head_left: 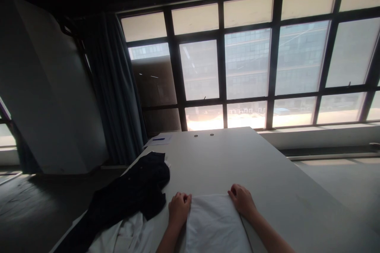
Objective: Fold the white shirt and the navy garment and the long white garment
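Observation:
A white cloth (215,221), folded into a flat rectangle, lies on the white table (225,162) right in front of me, its near end cut off by the frame's bottom edge. At its far left corner my left hand (179,208) is closed, thumb and fingers pinching the edge. My right hand (241,197) likewise pinches the far right corner, fingers curled. To the left of my left hand lies a crumpled dark garment (130,189), partly over a bunched white cloth (127,231).
At the table's far left corner rests a paper (164,141) with a blue pen (158,139). Two round holes sit near the far edge. Beyond stands a wall of windows (247,63), with a dark blue curtain (114,87) and a pillar (50,87) on the left.

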Tool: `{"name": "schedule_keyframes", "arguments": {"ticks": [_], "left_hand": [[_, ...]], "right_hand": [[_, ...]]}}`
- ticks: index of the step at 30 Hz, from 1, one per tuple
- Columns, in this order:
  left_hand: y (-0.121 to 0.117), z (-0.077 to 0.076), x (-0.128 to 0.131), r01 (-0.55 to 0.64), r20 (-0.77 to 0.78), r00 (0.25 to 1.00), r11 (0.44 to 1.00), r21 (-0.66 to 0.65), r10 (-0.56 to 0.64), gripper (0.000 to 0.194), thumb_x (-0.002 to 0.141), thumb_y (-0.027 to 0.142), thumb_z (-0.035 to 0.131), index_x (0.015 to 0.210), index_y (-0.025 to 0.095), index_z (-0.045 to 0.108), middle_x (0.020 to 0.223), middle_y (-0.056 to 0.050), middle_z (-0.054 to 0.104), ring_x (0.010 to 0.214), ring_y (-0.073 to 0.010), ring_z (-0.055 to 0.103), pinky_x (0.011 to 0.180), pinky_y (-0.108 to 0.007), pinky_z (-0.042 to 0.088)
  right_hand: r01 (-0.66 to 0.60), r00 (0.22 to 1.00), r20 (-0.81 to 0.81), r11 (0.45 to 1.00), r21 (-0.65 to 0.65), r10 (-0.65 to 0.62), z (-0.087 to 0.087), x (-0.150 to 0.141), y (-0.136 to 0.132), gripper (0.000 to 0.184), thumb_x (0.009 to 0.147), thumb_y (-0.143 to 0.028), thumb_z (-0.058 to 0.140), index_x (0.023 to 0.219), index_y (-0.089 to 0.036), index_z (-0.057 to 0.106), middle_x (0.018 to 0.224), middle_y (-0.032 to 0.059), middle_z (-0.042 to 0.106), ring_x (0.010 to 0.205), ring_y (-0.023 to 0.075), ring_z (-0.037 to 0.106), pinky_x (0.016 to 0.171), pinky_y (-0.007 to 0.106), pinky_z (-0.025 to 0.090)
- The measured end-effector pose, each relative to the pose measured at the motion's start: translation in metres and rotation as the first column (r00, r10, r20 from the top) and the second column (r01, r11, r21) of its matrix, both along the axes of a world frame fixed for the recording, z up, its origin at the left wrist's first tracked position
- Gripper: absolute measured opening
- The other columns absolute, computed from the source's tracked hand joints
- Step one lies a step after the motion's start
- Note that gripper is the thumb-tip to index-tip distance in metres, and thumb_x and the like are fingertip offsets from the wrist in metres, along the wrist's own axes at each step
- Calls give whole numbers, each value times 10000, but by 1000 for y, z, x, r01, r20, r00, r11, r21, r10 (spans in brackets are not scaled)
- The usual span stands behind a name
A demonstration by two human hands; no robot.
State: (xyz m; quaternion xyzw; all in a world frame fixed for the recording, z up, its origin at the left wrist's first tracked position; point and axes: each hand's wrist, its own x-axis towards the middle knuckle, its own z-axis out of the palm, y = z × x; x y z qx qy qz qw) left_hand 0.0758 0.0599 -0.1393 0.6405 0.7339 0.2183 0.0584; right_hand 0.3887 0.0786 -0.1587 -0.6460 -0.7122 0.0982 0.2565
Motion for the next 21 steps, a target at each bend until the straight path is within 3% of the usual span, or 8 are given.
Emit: {"name": "schedule_keyframes", "arguments": {"ticks": [3, 7, 11, 14, 17, 21], "left_hand": [[-1, 2, -1, 0, -5, 1000, 1000, -5, 0, 382, 948, 459, 441, 862, 209, 717, 986, -82, 723, 999, -259, 650, 843, -333, 416], [-3, 3, -2, 24, -5, 1000, 1000, 12, -24, 334, 940, 426, 464, 860, 211, 706, 972, -68, 720, 979, -237, 650, 850, -316, 418], [-4, 3, -2, 54, 9, 998, 998, 24, -54, 317, 947, 397, 458, 848, 211, 694, 950, -61, 715, 969, -230, 647, 859, -315, 419], [-3, 2, -2, 65, 25, 998, 998, 27, -66, 298, 951, 372, 456, 843, 215, 685, 938, -59, 715, 972, -231, 649, 855, -316, 422], [-2, 1, -5, 76, 63, 995, 997, 34, -78, 248, 943, 330, 472, 847, 214, 669, 931, -53, 715, 950, -212, 661, 837, -291, 437], [-2, 10, -8, 102, 141, 984, 993, 63, -110, 165, 912, 258, 501, 958, 203, 649, 956, -39, 705, 890, -176, 675, 807, -253, 478]], "right_hand": [[18, 1000, -19, 1000, 15, -18, 5, 7, 1, 218, 949, -316, 500, 859, -194, 657, 901, 74, 707, 853, 200, 642, 802, 295, 431], [9, 999, -38, 998, 56, -7, 27, 1, -9, 241, 956, -299, 461, 929, -201, 680, 996, 92, 711, 928, 211, 660, 859, 297, 462], [-181, 983, -17, 980, 87, 183, 48, -39, -40, 341, 971, -377, 469, 1182, -231, 692, 1280, 102, 670, 1176, 249, 618, 1071, 375, 413], [-383, 923, 17, 923, -26, 384, 43, -75, -64, 622, 944, -565, 523, 1462, -221, 531, 1556, 119, 460, 1433, 334, 418, 1222, 517, 249], [-514, 853, 39, 850, -117, 521, 26, -94, -76, 912, 903, -741, 493, 1585, -157, 338, 1653, 152, 225, 1536, 404, 157, 1249, 624, 62], [-535, 838, 69, 840, -95, 541, 12, -95, -75, 834, 973, -711, 375, 1603, -171, 285, 1663, 120, 167, 1549, 383, 94, 1253, 632, 36]]}}
